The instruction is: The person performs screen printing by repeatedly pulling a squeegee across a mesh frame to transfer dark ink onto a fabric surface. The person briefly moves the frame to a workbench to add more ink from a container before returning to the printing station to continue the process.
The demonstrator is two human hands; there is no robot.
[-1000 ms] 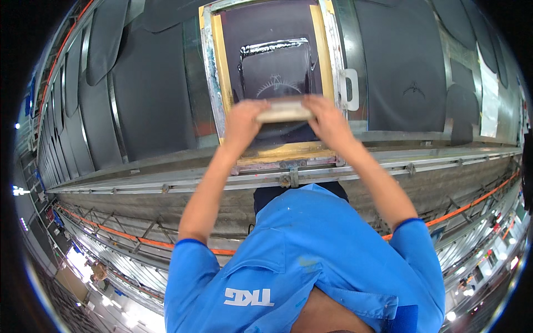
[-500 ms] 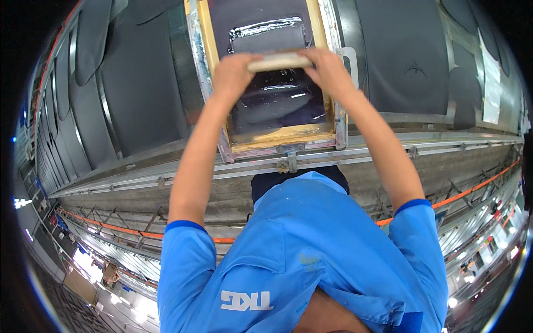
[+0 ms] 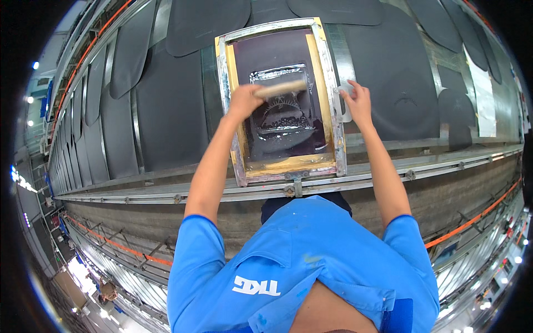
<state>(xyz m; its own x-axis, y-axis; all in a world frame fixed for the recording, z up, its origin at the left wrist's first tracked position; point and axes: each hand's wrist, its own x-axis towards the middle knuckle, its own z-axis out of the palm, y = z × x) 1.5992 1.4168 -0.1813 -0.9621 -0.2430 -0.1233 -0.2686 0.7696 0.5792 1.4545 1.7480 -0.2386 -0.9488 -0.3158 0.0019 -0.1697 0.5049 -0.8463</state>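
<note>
My left hand (image 3: pixel 245 102) is closed around one end of a squeegee (image 3: pixel 284 89) with a pale, bar-like handle. It is held slightly slanted over a screen-printing frame (image 3: pixel 269 29), whose inner edges carry yellow tape. Wet, glossy dark ink (image 3: pixel 284 121) lies on the mesh below it, where a pale curved design shows through. Off the squeegee, my right hand (image 3: pixel 358 102) is at the frame's right side with thumb and fingers apart. A whitish side handle (image 3: pixel 346 114) is right beside its thumb; whether they touch is unclear.
Dark flat sheet pieces (image 3: pixel 166 105) cover the long table on both sides of the frame, and one at right (image 3: pixel 397 72) bears a faint curved print. A metal rail (image 3: pixel 377 171) follows the near table edge, with a clamp (image 3: pixel 297 183) at the frame's near end.
My right hand has let go of the squeegee and moved right to the frame's side handle. My left hand keeps hold of the squeegee, now tilted. The whole view has shifted, showing more of the frame.
</note>
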